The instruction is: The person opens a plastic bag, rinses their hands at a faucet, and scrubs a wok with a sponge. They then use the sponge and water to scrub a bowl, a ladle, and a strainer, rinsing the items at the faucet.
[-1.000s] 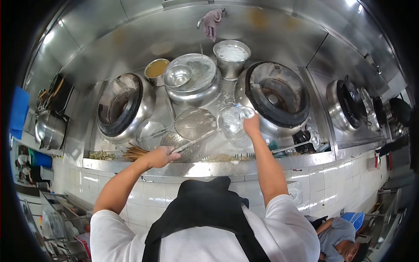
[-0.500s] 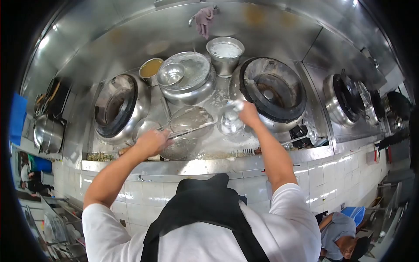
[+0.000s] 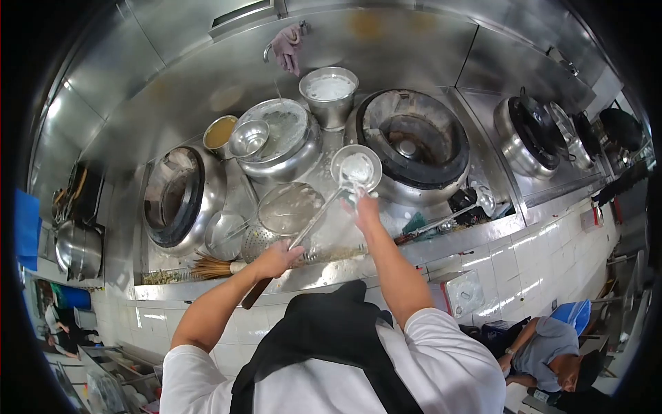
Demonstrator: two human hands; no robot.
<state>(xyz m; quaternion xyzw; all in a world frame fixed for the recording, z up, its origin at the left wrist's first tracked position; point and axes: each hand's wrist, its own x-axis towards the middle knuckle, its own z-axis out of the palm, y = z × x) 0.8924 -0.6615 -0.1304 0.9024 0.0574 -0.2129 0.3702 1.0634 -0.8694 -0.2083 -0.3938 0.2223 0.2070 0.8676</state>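
Observation:
My left hand (image 3: 277,259) is closed around the long handle of a metal ladle (image 3: 369,159), whose wooden grip end sticks out below the hand. The ladle's bowl points away from me and has white suds inside. At the neck of the ladle, just below the bowl, my right hand (image 3: 364,207) has its fingers bent together with white foam on them. What sits between those fingers is hidden by the foam. A round mesh strainer (image 3: 289,209) lies to the left of the handle, with a perforated scoop (image 3: 258,243) partly under it.
Wok burners stand at left (image 3: 174,196) and right (image 3: 414,138). Between them are a large water-filled pot (image 3: 283,162) with a metal bowl (image 3: 249,139) on it, and a bucket (image 3: 329,110). A bamboo brush (image 3: 215,267) lies near the front edge. A person (image 3: 552,348) is at lower right.
The ladle has swung so its bowl points farther away and its wooden grip shows. My right hand has moved from above the bowl down to its neck. The view has shifted.

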